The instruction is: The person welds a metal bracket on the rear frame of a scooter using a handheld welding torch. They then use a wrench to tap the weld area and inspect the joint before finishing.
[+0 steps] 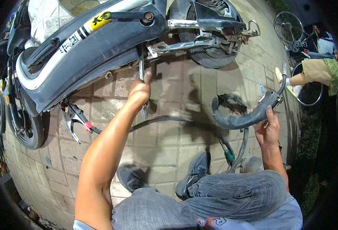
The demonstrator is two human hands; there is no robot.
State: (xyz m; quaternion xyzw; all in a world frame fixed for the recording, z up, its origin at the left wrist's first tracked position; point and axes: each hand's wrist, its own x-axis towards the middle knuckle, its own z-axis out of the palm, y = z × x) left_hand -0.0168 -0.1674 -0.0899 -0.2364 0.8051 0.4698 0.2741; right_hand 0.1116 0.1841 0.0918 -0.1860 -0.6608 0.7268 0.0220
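Observation:
A scooter (111, 50) with dark grey and white body panels stands across the far side. My left hand (140, 92) is closed round a slim metal tool (141, 63), whose far end reaches the scooter's lower edge; its exact kind is unclear. To the right, my right hand (267, 128) grips the black handle of a welding torch (244, 119). The torch's bent neck and nozzle point away from me, clear of the scooter. A metal ground clamp (74, 122), with red tape by its cable, hangs under the scooter's front part.
A black cable (165, 119) runs over the paving (159, 153) between my arms. Close to my right shoe (198, 172) lies something with a teal part (229, 155). Another person (316, 73) and a bicycle (290, 28) are at the far right. The scooter's rear wheel (215, 53) is beyond my hands.

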